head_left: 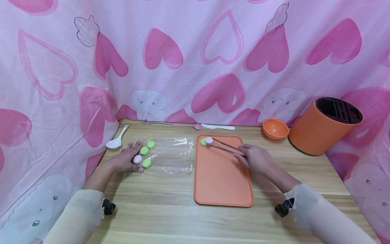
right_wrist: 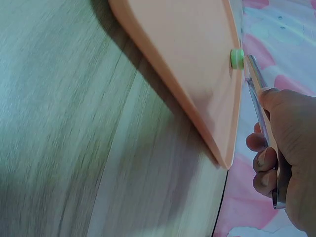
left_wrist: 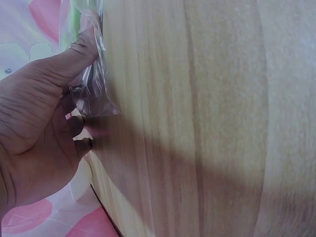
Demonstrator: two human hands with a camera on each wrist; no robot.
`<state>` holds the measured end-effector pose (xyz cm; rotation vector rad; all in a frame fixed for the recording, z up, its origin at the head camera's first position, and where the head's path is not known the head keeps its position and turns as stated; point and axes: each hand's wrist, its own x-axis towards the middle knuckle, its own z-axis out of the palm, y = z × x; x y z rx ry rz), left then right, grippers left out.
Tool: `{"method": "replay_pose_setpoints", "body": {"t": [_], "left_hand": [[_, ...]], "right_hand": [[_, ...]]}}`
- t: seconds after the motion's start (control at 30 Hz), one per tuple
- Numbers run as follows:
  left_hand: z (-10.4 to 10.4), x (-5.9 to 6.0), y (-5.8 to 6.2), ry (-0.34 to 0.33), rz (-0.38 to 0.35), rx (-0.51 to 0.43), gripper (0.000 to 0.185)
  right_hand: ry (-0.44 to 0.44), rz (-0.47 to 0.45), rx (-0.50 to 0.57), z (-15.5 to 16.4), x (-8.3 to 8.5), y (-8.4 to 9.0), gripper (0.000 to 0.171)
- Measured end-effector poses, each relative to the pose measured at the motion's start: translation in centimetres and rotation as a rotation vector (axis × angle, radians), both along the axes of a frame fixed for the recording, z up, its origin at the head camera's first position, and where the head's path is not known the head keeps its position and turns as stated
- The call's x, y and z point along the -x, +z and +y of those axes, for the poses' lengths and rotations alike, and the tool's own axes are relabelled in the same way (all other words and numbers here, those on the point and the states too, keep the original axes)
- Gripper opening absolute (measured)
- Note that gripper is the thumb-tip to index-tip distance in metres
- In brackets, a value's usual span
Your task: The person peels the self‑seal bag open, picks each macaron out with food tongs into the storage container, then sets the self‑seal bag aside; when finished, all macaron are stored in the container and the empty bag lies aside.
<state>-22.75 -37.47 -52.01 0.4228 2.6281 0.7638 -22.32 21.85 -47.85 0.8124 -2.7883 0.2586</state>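
My right hand point(right_wrist: 289, 148) runs off the right wrist picture's edge, the tongs' point(right_wrist: 261, 113) tips hidden there; my left fingers point(head_left: 135, 161) partly cover a pink piece point(head_left: 137, 158)

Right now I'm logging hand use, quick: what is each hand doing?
Left hand: open, fingers resting on the clear plastic bag beside the round sweets.
Right hand: gripping metal tongs that pinch a pink sweet.
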Motion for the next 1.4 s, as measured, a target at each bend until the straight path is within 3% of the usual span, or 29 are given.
{"method": "replay_pose_setpoints", "body": {"t": [0.2,0.53,1.1,1.17,1.27,1.4], "left_hand": [[0.0,0.0,-0.1,0.001,0.006,0.009,0.155],[0.3,-0.3,0.4,-0.015,0.008,-0.035,0.134],[0.2,-0.3,0.3,-0.009,0.012,-0.026,0.135],[0.4,-0.6,0.6,-0.01,0.014,-0.033,0.135],[1.3,-1.1,2.1,-0.006,-0.007,-0.026,0.132],[1.8,-1.1,2.6,0.018,-0.043,0.007,0.135]], "right_hand": [[-0.009,-0.002,-0.013,0.8,0.3,-0.3,0.029],[-0.043,-0.079,-0.029,1.2,0.4,-0.9,0.022],[-0.065,-0.107,-0.031,1.3,0.3,-1.4,0.028],[-0.067,-0.111,-0.029,1.3,0.2,-1.1,0.029],[-0.062,-0.105,-0.02,1.3,0.1,-0.7,0.029],[-0.039,-0.06,-0.014,0.9,-0.1,-0.3,0.031]]}}
